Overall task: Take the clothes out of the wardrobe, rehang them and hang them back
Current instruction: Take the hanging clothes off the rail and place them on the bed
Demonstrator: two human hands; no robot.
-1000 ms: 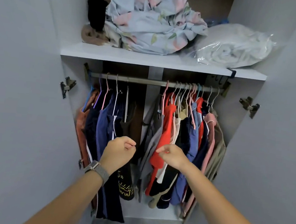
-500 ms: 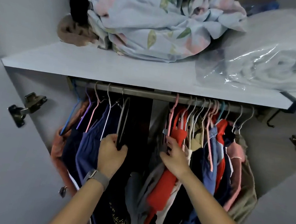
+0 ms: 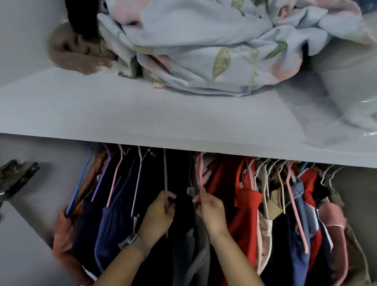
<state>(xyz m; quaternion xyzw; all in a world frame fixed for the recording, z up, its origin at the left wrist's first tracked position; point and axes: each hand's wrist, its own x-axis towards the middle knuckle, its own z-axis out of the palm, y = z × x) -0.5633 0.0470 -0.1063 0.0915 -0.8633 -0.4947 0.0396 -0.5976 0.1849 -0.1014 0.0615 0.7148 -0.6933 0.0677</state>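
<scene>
Both hands have been raised to hangers under the shelf. Clothes remain hung, none removed. A grey hanger is gripped by the left hand, a pink hanger pinched by the right hand.

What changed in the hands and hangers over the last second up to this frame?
Both hands rose from in front of the clothes up to the hangers. The left hand now grips the grey hanger; the right hand pinches the pink hanger. The view closed in, hiding the rail behind the shelf. The bedding and other hung clothes stayed put.
</scene>
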